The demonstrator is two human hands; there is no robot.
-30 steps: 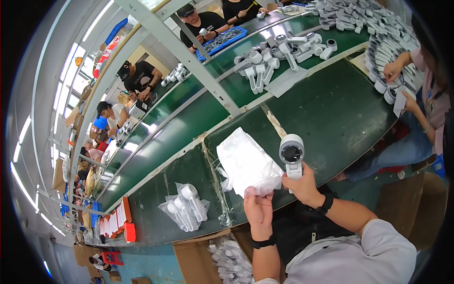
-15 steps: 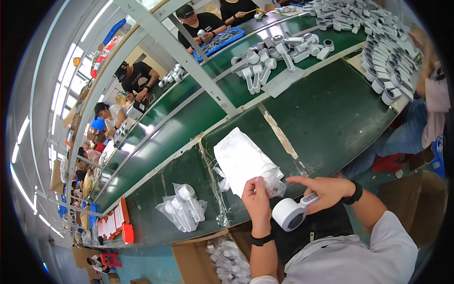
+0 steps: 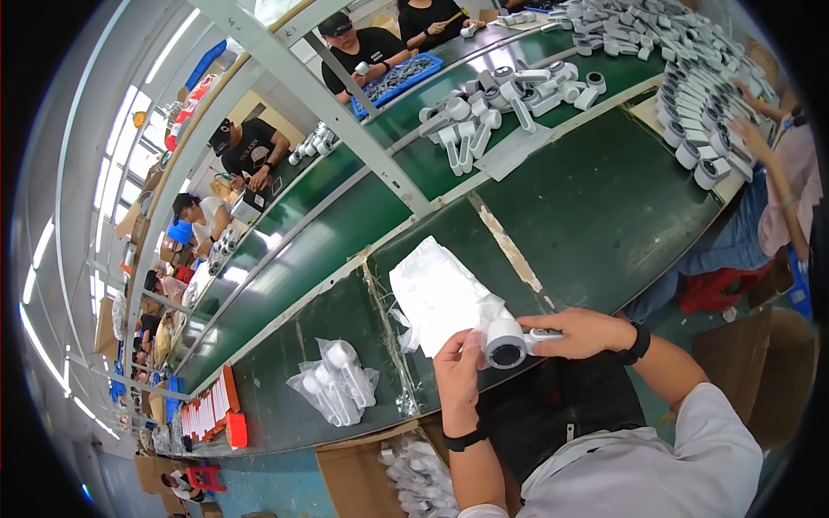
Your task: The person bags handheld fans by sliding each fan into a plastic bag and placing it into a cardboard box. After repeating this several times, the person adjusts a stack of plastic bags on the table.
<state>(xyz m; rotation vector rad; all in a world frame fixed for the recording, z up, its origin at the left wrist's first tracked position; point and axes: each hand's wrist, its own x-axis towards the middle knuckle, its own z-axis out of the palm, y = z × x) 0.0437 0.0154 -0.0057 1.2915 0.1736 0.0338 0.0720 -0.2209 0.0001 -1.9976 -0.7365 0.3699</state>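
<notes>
In my right hand [image 3: 577,333] is the handle of a white handheld device [image 3: 503,338] with a round head and a dark grey ringed face. My left hand [image 3: 459,367] pinches the edge of a clear plastic bag [image 3: 489,308], its fingers close against the device's head. The head lies at the bag's near end; how far inside it is, I cannot tell. Beneath and beyond them, a stack of white plastic bags [image 3: 429,283] rests on the green worktable [image 3: 596,224]. To the left lie several similar devices in clear bags [image 3: 338,384].
An open carton [image 3: 358,475] of bagged devices stands below the table edge. Unbagged devices [image 3: 509,99] are heaped across the table, with more at far right beside a co-worker [image 3: 790,186]. A metal post [image 3: 380,164] rises beyond the stack. Orange boxes [image 3: 211,410] sit at left.
My right hand has brought the device up and left, so its head now meets the bag at my left hand. The co-worker at right has reached over the rows of devices.
</notes>
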